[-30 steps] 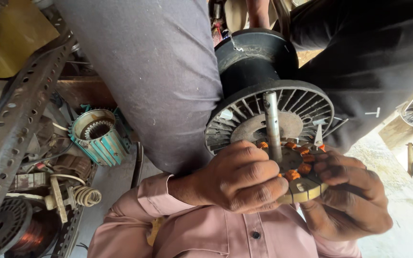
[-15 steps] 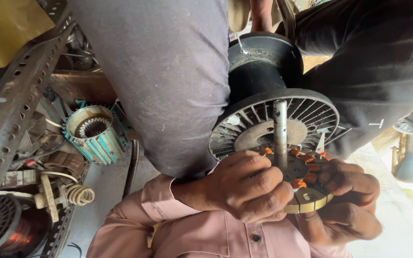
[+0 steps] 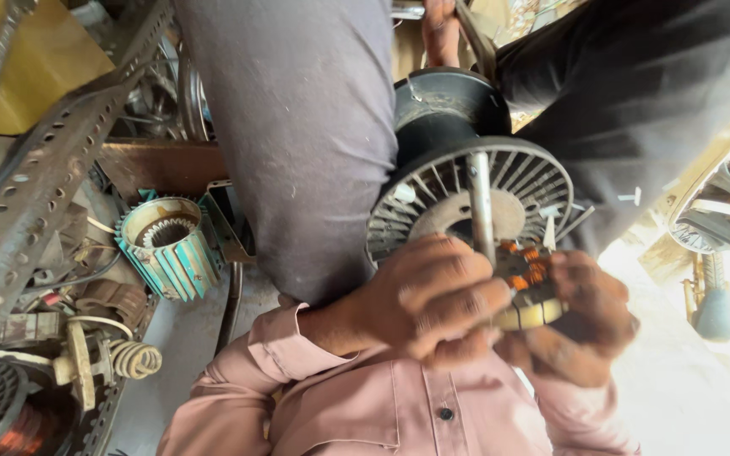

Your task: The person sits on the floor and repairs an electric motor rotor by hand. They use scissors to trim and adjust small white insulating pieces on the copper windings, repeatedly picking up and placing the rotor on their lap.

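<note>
Across the top of the frame, two big legs in dark trousers (image 3: pixel 297 143) fill most of the view, one in the middle and one at the upper right. Along the bottom sits a pink shirt (image 3: pixel 365 405) with a small dark button, and its sleeves lead up to the two hands.

At the left edge a long metal bar with holes (image 3: pixel 23 211) slants from top to bottom. Between the legs, a little right of the middle, is a round fan motor rotor (image 3: pixel 445 190) with thin metal fins all around it. A black drum (image 3: pixel 449 105) sits just above it, touching it. A shiny metal shaft (image 3: pixel 481 203) sticks out of the rotor and points down toward the hands.

In the left middle stands a teal motor housing (image 3: pixel 166 245) with ribs on its side and a toothed ring inside. At the bottom left corner lies a coil of copper wire (image 3: pixel 19 431), with a small pale coil spring (image 3: pixel 133 359) near it.

In the lower middle, the left hand (image 3: pixel 428 295) is curled tight around a small stator (image 3: pixel 530 291), which has orange windings and a yellowish rim. The right hand (image 3: pixel 585 317) grips the same stator from the other side. The stator sits between the two hands, just below the rotor, at the end of the shaft.
</note>
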